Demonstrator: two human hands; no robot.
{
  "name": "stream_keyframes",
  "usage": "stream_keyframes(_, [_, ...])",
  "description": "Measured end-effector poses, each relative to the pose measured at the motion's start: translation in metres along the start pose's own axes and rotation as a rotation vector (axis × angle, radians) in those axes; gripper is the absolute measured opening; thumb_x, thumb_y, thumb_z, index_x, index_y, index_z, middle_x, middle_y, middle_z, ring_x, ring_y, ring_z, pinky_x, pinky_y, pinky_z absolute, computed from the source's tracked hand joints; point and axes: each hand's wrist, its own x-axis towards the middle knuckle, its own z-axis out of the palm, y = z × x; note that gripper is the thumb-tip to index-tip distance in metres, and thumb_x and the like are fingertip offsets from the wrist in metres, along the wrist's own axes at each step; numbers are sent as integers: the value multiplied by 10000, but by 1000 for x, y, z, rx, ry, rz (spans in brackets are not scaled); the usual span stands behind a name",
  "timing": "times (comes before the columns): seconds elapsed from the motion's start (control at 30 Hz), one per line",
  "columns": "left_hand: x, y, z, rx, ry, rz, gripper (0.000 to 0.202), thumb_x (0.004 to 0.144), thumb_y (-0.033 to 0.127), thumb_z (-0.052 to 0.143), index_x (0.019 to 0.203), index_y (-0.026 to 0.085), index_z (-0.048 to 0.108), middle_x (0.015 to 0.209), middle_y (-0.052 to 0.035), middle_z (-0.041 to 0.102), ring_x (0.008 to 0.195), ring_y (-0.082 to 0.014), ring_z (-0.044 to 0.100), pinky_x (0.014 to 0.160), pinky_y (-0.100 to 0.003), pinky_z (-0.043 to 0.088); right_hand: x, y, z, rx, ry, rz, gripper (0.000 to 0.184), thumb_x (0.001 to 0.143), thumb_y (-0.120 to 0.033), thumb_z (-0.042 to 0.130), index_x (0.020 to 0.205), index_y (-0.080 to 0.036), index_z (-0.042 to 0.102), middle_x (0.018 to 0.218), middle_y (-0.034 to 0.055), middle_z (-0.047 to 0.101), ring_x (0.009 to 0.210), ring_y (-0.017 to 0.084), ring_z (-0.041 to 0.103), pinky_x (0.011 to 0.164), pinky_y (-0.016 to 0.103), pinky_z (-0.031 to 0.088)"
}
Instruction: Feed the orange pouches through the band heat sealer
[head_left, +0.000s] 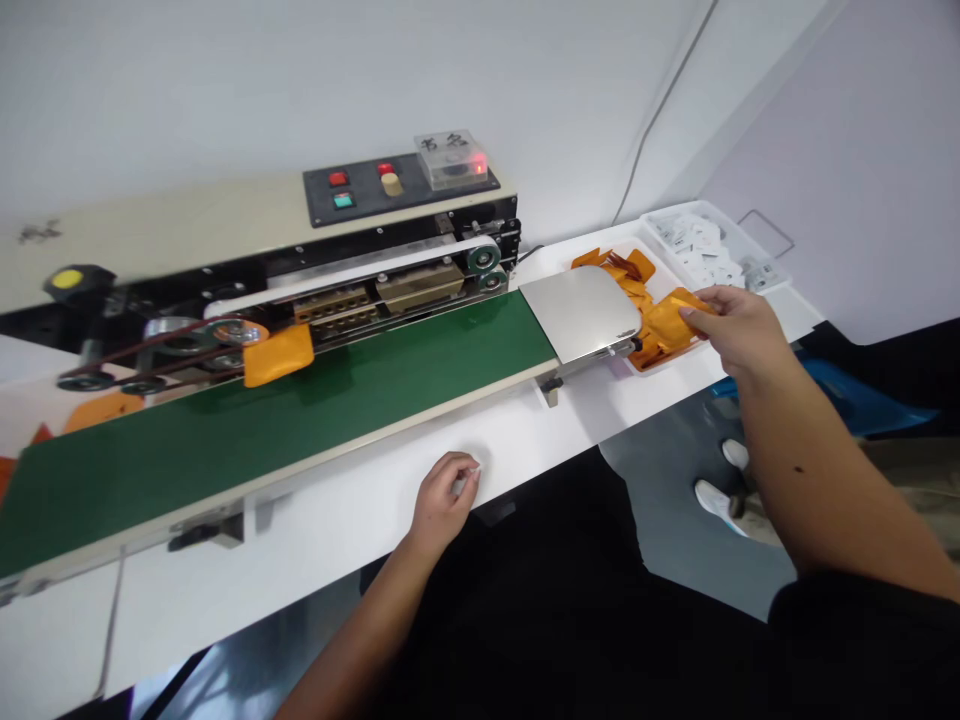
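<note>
My right hand (739, 325) pinches a small orange pouch (675, 315) by its edge, thumb on top, over a white tray (664, 362) of similar orange pouches (626, 275). My left hand (446, 495) rests near the front edge of the white table (517, 455), its fingers curled toward the thumb and no object visible in them. On the band sealer (247, 262), another orange pouch (279, 356) hangs from the sealing belts over the green conveyor belt (390, 375). A metal plate (581, 310) extends from the belt's right end, close to the tray.
A clear bin (776, 272) with white packets (701, 250) stands behind the pouch tray. The sealer's control panel (401, 190) has buttons and a transparent cover (451, 160). More orange pouches (101, 410) lie beyond the belt at far left. Another person's shoes (716, 500) show below, right.
</note>
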Motion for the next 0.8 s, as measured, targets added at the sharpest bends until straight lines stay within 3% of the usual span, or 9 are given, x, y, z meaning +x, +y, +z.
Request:
stream_keyframes(0.07, [2, 5, 2, -12, 1, 20, 120, 1044, 300, 649, 1000, 229, 736, 967, -73, 756, 857, -210, 720, 801, -339, 598, -16, -8, 4, 63, 7, 20, 168, 817, -115, 868, 925, -188, 761, 789, 22, 718, 680, 148, 597, 622, 284, 474])
stream_keyframes(0.17, [8, 17, 5, -36, -3, 69, 105, 1044, 283, 654, 1005, 230, 736, 946, -66, 751, 853, -204, 717, 801, -331, 598, -36, -13, 7, -7, 106, -50, 176, 796, -182, 886, 957, -178, 815, 866, 43, 768, 717, 167, 643, 694, 316, 547])
stream_keyframes(0.27, [13, 31, 9, -40, -25, 129, 113, 1055, 274, 641, 1015, 225, 735, 953, -69, 752, 854, -201, 718, 803, -332, 600, -54, -11, 5, -141, 188, -175, 223, 827, -342, 867, 1005, -208, 864, 932, 61, 811, 810, 252, 729, 807, 428, 619])
stream_keyframes(0.37, [18, 46, 13, -51, -34, 188, 99, 1056, 254, 643, 1026, 222, 732, 958, -70, 752, 844, -193, 715, 798, -328, 598, -74, -15, 3, -186, 152, -284, 208, 877, -426, 842, 1020, -281, 879, 970, 44, 832, 883, 330, 786, 853, 533, 653])
stream_keyframes(0.5, [26, 76, 19, -110, -39, 281, 88, 1041, 228, 669, 1106, 223, 728, 1014, -80, 758, 854, -185, 715, 797, -320, 603, -113, -39, 13, -213, -60, -683, 126, 975, -323, 790, 1031, -394, 878, 986, -9, 833, 898, 295, 807, 835, 501, 662])
stream_keyframes(0.6, [35, 103, 24, -149, -35, 295, 330, 1004, 290, 749, 1324, 236, 689, 1208, -126, 755, 931, -204, 732, 832, -344, 622, -150, -57, 35, -140, -313, -964, 254, 1008, -176, 744, 1110, -377, 862, 979, 3, 834, 873, 239, 795, 803, 422, 653])
stream_keyframes(0.67, [42, 118, 26, -169, -44, 299, 465, 976, 342, 804, 1407, 243, 661, 1309, -153, 743, 1031, -237, 745, 841, -349, 628, -172, -61, 52, -75, -454, -1040, 295, 1028, -122, 703, 1180, -332, 842, 1004, 27, 835, 888, 212, 788, 798, 373, 649])
stream_keyframes(0.73, [47, 129, 28, -172, -79, 316, 301, 1011, 313, 765, 1302, 246, 724, 1204, -121, 783, 1032, -234, 755, 844, -336, 617, -183, -57, 63, -25, -562, -1050, 274, 1049, -143, 689, 1229, -301, 821, 1049, 44, 834, 909, 192, 785, 797, 337, 648])
stream_keyframes(0.8, [50, 133, 29, -173, -111, 301, 118, 1051, 261, 694, 1133, 239, 776, 1023, -75, 798, 930, -205, 755, 811, -310, 597, -173, -45, 64, -10, -605, -989, 214, 1050, -241, 724, 1237, -290, 815, 1069, 47, 830, 900, 189, 782, 783, 324, 648])
